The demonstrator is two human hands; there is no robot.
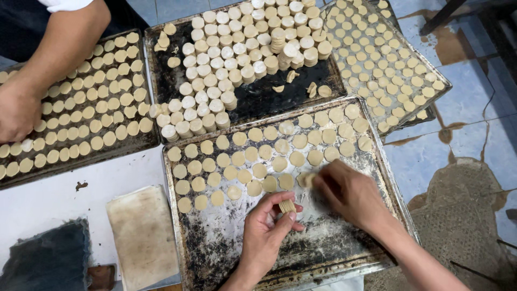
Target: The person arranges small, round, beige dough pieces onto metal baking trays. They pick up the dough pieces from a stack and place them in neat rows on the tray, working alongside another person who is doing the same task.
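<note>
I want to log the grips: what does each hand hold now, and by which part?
The left hand pinches a small stack of pale round dough discs by its sides. The right hand touches one pale dough disc on the metal baking tray at its edge.

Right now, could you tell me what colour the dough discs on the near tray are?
Pale yellowish cream dough discs, seen in the head view.

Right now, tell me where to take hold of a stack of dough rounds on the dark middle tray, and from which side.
Pick a stack at the near edge of the cluster, where the front is free. Come from above and the near side, pinching the column low across its round sides. The stacks are upright, narrow and tightly packed, so a high grip risks toppling the upper rounds. The dark tray has bare space there.
</note>
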